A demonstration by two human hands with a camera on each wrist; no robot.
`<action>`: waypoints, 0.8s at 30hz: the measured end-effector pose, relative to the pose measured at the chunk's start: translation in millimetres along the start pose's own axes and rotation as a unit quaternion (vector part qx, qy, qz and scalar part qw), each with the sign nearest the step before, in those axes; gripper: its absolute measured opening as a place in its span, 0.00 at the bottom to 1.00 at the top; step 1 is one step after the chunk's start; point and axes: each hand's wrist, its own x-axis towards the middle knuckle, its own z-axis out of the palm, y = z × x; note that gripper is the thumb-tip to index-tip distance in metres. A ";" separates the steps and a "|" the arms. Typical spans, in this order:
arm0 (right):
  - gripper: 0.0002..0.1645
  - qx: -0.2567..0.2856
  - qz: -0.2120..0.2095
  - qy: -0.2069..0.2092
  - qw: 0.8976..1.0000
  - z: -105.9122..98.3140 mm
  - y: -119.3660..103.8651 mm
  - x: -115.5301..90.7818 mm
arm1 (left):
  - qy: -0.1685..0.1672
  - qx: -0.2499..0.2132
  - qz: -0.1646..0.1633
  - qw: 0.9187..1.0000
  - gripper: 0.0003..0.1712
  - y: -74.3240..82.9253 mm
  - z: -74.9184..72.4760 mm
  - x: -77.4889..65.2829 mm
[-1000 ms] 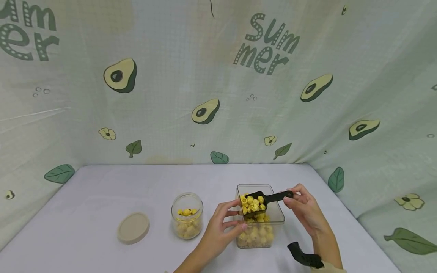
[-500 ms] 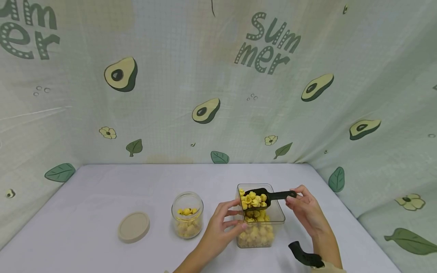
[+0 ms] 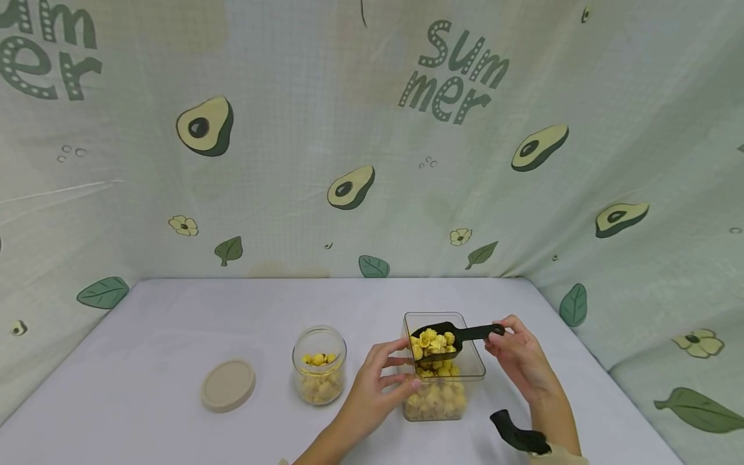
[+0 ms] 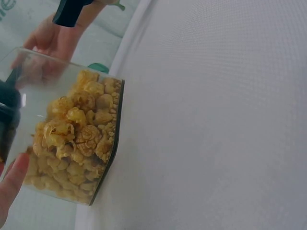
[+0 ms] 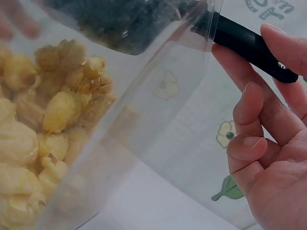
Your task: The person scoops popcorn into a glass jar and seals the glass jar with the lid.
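Note:
A clear square container [image 3: 465, 377], partly filled with yellow popcorn [image 3: 436, 400], stands on the table in the head view. My left hand [image 3: 378, 391] grips its left side, thumb toward the front. Between the fingertips of my right hand [image 3: 523, 355] I pinch the handle end of a black scoop [image 3: 479, 332]. Popcorn heaps the scoop's bowl, which sits at the container's mouth, above the popcorn inside. In the right wrist view, the handle [image 5: 254, 50] lies between thumb and fingers. The left wrist view shows the popcorn [image 4: 76, 129] through the container's wall, with a fingertip touching it.
Left of my left hand stands an open round glass jar [image 3: 319, 368], partly filled with popcorn. A beige round lid [image 3: 228, 385] lies farther left on the white table [image 3: 232, 316]. A patterned curtain [image 3: 279, 129] hangs behind and at both sides.
The scoop has shifted slightly to the right and levelled over the container, popcorn still in it. My right hand moved a little with it. My left hand stays on the container.

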 end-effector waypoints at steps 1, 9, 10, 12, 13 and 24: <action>0.17 0.001 -0.001 -0.001 1.000 0.4 -0.2 0.1 | 0.000 0.000 0.000 1.000 0.32 0.2 0.0 -0.1; 0.17 0.044 -0.020 -0.006 0.999 -0.7 2.1 1.1 | 0.001 0.001 0.005 1.000 0.32 1.4 -0.1 -0.7; 0.17 0.054 -0.024 -0.010 0.998 -1.6 2.6 1.2 | 0.002 0.001 0.007 1.000 0.32 1.6 -0.2 -0.9; 0.18 0.073 -0.035 -0.021 0.997 -3.8 3.4 1.2 | 0.003 0.001 0.009 1.000 0.31 2.1 -0.4 -1.6; 0.18 0.079 -0.040 -0.025 0.996 -4.9 3.5 1.0 | 0.002 0.000 0.010 1.000 0.31 2.5 -0.6 -1.9; 0.18 0.067 -0.042 0.021 0.997 -6.7 -4.4 -3.6 | -0.006 -0.008 0.008 1.000 0.32 4.0 -2.2 -2.9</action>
